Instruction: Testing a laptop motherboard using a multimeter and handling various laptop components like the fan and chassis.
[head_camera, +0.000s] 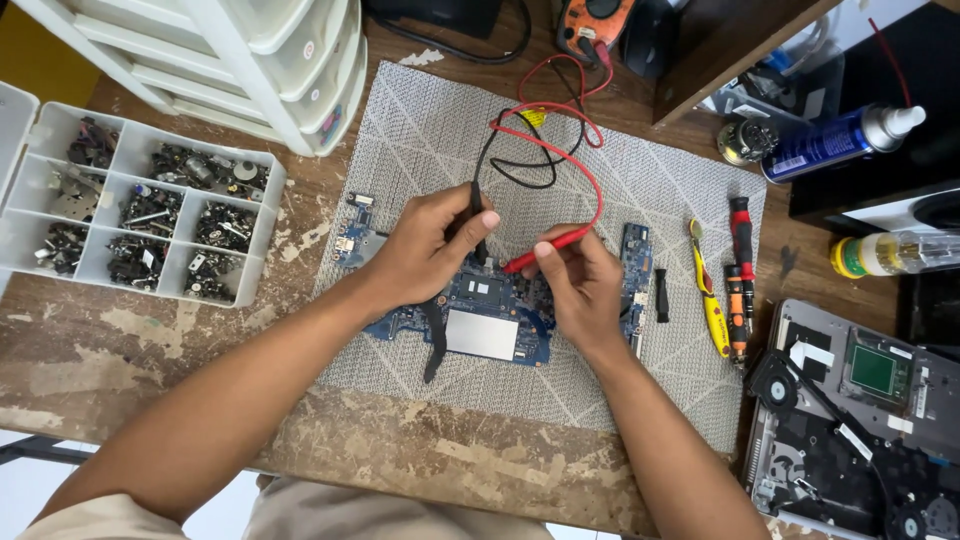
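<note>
My left hand (425, 255) pinches the black probe (477, 215) between thumb and fingers, and my right hand (580, 285) pinches the red probe (545, 250) the same way; both grips are closed tight on their probes. The blue circuit board (480, 315) lies on the grey mat (640, 170) in the middle of the desk (120, 350), directly under both hands, its long axis running left to right.

The black probe stands nearly upright, tip down on the far edge of the board. The red probe lies slanted, its tip pointing left and near toward the same patch of board, just right of the black tip. The two tips are close together but apart. Their leads loop away to the far side, to an orange meter (595, 22).

A smaller blue board strip (636, 265) lies just right of my right hand, with screwdrivers (740, 275) beyond it. A parts tray (150, 215) sits well to the left.
</note>
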